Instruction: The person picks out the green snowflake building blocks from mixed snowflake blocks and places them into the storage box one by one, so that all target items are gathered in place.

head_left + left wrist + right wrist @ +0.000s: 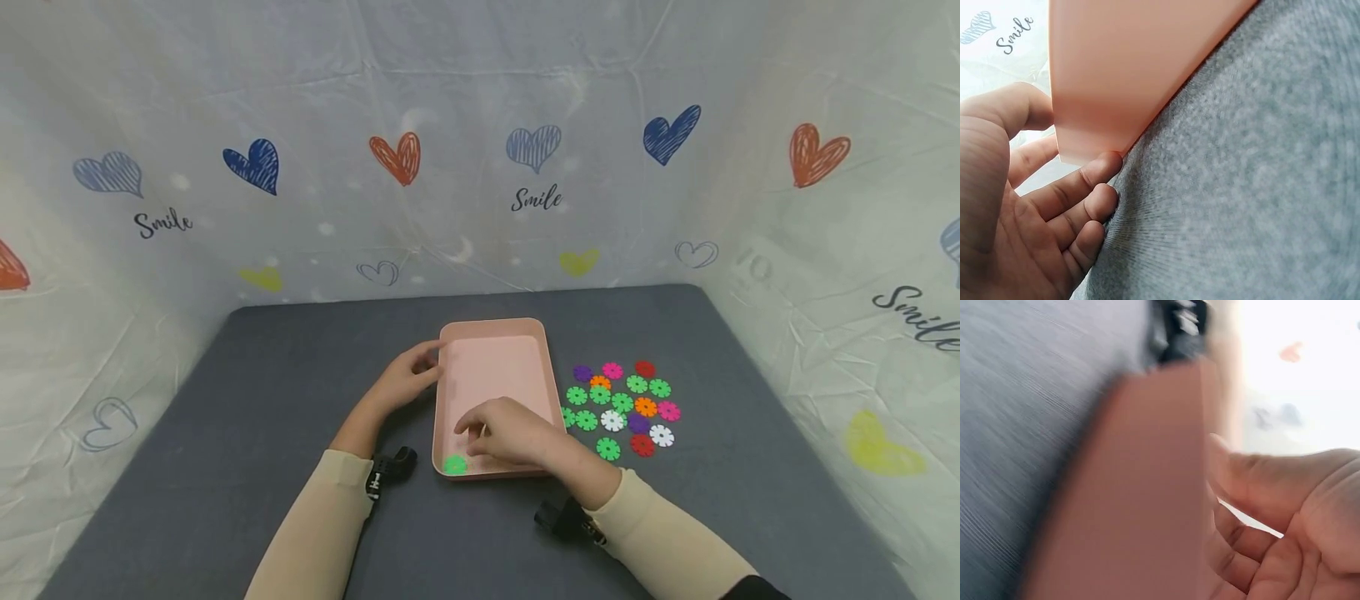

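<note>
A pink tray lies on the table. My left hand grips its left side. In the left wrist view, the thumb of my left hand reaches the rim while a fingertip touches the outer wall low down. Over the near part of the tray is my right hand, its fingers loosely bent, and nothing shows between them. A green notched disc lies in the tray's near left corner, just below those fingers. The right wrist view is blurred, and the tray wall hides the fingertips of my right hand.
Right of the tray is a loose group of notched plastic discs in green, purple, pink, red, white and orange, including an orange disc. The dark grey table meets a white cloth backdrop printed with hearts.
</note>
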Tool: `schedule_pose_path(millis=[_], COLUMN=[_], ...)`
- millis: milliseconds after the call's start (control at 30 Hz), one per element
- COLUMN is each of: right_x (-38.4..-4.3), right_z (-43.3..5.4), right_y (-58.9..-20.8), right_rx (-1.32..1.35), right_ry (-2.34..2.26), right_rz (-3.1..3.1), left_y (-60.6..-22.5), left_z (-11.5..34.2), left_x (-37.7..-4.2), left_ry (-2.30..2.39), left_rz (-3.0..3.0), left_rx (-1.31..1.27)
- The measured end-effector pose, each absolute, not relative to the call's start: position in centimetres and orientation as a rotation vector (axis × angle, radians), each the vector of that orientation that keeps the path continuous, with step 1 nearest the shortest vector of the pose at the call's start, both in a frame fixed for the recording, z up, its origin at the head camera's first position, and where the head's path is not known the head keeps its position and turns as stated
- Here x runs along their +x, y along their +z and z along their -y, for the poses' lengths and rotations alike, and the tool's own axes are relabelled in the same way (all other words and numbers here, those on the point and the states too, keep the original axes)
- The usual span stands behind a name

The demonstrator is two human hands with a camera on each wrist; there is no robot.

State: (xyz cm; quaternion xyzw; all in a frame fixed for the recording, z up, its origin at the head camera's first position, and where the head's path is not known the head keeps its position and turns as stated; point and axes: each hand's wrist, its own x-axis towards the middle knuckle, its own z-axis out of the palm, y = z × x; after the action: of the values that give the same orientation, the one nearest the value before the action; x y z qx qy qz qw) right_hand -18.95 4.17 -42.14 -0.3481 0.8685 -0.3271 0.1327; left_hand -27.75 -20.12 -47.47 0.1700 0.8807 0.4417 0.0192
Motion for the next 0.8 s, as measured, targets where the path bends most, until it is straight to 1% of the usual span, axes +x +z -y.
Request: schedule_pose_path(millis=[167,367,567,800], right_x=[-20.7,-23.2,-25.1,-25.9], right_z=[-7.5,-12.4,-16.1,-16.7], right_y=[-39.5,-38.3,-39.1,-41.2], right_rx=[-0.947,-0.685,-0.479,-0.393], right_ry=[-1.045,-1.089,-0.950,-0.679], right_rz=[-2.576,-2.700,-2.749,-2.651], left_y=[-47.4,-47.3,-47.5,-47.5], left_z=[20.0,20.1,20.1,20.1], left_x=[-27.7,-27.6,-27.6,-27.7], left_ry=[1.363,1.363,1.342,1.353], left_rz=[-2.730,-2.728,-2.733,-2.746], left_rx=[0.516,0.505,0.484,0.481])
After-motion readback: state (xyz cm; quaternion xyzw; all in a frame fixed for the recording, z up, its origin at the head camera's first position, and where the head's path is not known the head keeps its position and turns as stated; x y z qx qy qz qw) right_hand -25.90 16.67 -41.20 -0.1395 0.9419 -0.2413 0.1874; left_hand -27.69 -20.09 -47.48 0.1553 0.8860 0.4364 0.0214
